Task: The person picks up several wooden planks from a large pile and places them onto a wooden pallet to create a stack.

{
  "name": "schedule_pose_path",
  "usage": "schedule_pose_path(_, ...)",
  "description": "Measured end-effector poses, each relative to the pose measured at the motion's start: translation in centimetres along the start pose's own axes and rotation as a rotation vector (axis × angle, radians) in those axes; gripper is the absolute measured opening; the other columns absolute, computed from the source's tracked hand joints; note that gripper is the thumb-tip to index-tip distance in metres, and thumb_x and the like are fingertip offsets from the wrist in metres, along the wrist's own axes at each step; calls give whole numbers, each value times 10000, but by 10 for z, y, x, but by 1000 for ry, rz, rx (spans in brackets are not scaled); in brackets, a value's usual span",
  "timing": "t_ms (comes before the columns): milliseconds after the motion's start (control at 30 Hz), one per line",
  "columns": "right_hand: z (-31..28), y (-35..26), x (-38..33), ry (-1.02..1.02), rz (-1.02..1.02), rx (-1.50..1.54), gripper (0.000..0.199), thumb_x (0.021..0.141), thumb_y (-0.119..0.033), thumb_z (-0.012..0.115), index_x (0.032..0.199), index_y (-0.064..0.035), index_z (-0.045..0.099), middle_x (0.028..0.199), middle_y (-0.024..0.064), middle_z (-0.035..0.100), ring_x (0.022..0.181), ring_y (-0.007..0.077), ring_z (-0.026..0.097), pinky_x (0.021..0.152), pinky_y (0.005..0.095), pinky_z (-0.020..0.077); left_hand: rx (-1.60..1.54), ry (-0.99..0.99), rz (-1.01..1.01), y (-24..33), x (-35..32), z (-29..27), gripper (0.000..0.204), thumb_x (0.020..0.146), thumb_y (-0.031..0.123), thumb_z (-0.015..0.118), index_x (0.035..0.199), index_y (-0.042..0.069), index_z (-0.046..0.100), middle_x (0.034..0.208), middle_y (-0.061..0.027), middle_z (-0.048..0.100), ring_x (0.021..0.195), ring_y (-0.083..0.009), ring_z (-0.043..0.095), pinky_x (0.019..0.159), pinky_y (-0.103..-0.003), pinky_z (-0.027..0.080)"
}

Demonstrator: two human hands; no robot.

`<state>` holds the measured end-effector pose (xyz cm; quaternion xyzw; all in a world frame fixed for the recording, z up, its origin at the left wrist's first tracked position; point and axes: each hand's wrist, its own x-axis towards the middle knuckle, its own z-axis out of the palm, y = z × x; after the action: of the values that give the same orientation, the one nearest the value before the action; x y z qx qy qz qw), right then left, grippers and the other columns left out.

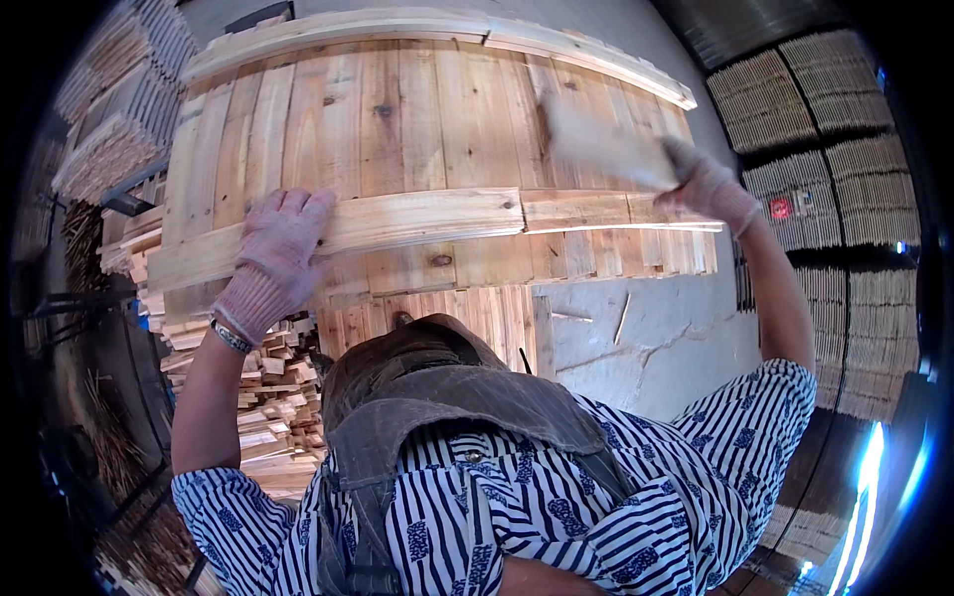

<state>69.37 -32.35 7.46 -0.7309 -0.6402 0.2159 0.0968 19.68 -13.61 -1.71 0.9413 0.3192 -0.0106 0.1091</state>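
Observation:
A wooden panel (417, 119) of side-by-side planks lies in front of me, with light battens across its far edge and its middle. My left hand (276, 256), in a pale knit glove, rests flat on the middle batten (427, 219) near its left end, fingers spread. My right hand (708, 184), also gloved, grips a short flat piece of wood (601, 149), blurred with motion, held over the panel's right side just above the batten's right part.
A heap of short wood offcuts (273, 397) lies below my left arm. Bundled stacks of thin slats (825, 129) stand on the right, more slat bundles (119, 109) at upper left. Cracked concrete floor (646, 338) shows below the panel's right side.

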Motion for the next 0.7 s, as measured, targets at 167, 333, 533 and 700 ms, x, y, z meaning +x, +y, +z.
schedule_pose_path(167,-2,-182,38,-22,-12,321,903,678,-218,927,1442,-43,477,1063,66,645,936,143,619,826,287,516,-330,225,53,-9,-16,-12,876,748,460,838,1391,-24,491,1360,-229,550,1285,-381,513,1093,-474,410)
schedule_pose_path(333,103,-341,47,-321,-258,1020,994,627,-216,941,1453,-7,427,1042,56,670,824,91,613,748,229,518,-826,661,265,24,-76,23,888,762,445,861,1436,7,485,1383,-224,539,1275,-350,539,1118,-438,427)
schedule_pose_path(533,247,-534,71,-608,-515,848,867,750,-187,872,1467,-9,417,1199,86,624,980,137,609,817,268,529,-1366,746,-237,7,-222,65,507,798,306,849,1180,35,657,1039,-118,694,1017,-257,675,899,-368,545)
schedule_pose_path(700,378,-648,90,-892,-526,772,595,989,-372,625,1458,-44,463,1106,161,671,960,218,645,839,331,538,-2053,1136,-871,-39,-311,102,248,873,98,717,1103,53,636,957,-76,677,867,-212,663,772,-351,561)
